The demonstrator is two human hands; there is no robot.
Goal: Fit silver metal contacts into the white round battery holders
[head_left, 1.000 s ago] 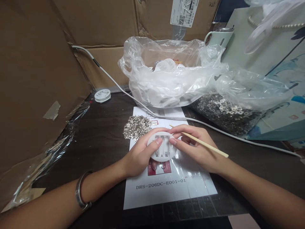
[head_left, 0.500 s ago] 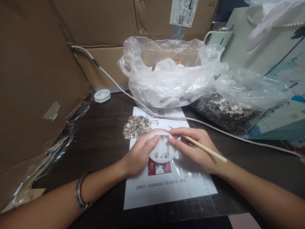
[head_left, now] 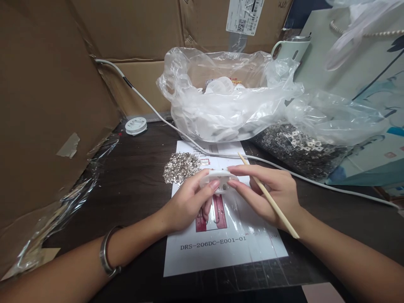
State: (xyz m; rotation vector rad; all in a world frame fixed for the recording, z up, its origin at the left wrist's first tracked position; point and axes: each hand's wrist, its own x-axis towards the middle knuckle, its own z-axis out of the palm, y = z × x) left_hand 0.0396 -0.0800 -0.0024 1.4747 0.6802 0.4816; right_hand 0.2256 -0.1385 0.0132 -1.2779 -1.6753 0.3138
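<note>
A round white plastic battery holder [head_left: 215, 174] is held tilted, nearly edge-on, above the printed sheet [head_left: 202, 259]. My left hand [head_left: 189, 202] grips its left side, the thumb across its near face. My right hand [head_left: 271, 189] is closed, with thumb and forefinger at the holder's right edge. A thin wooden stick [head_left: 270, 201] runs through the right hand, its tip pointing up and left past the fingers. Just behind my left hand lies a pile of small metal contact plates [head_left: 180, 167].
Behind the sheet stands a clear plastic bag [head_left: 233, 109] of white discs. To its right is a bag of metal pieces [head_left: 303, 145]. A white cable [head_left: 151, 107] crosses the table. White discs [head_left: 136, 126] are stacked at the left. Cardboard [head_left: 126, 29] walls the back and left.
The holder has tipped from facing me to nearly edge-on. The stick has swung steeper, its tip moving right and up. My right hand has shifted slightly right.
</note>
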